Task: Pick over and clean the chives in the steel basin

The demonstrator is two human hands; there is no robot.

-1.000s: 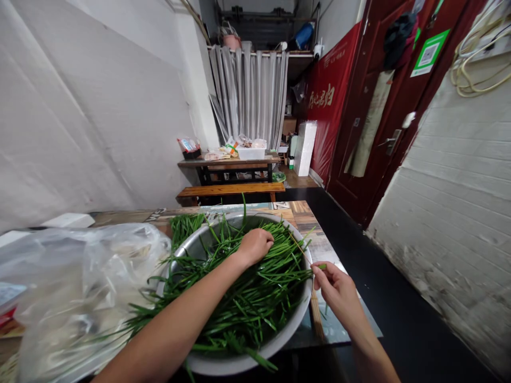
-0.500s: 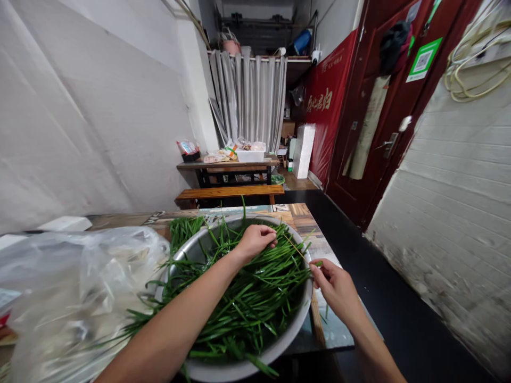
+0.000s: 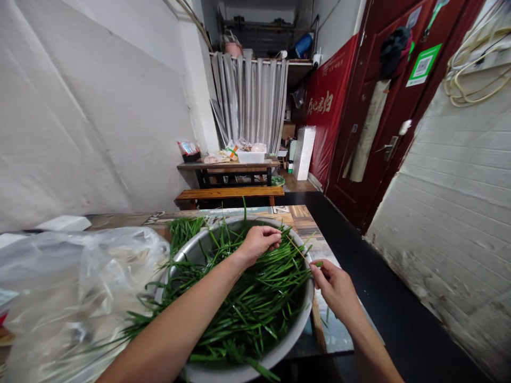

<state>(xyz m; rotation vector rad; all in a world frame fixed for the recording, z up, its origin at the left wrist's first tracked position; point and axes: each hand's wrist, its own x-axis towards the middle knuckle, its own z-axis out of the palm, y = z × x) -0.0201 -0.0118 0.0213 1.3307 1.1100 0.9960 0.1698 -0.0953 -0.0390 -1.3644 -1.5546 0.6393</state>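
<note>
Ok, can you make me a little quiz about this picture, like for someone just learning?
1. True or false: the left hand is reaching into the green leaves in the metal bowl.
2. What does the right hand pinch? A) a spoon B) a thin green leaf C) a knife
3. Fill in: left of the bowl lies a clear plastic ____.

Key: 1 true. 2 B: the fingers pinch a thin leaf at the bowl's right rim. 3 bag.
</note>
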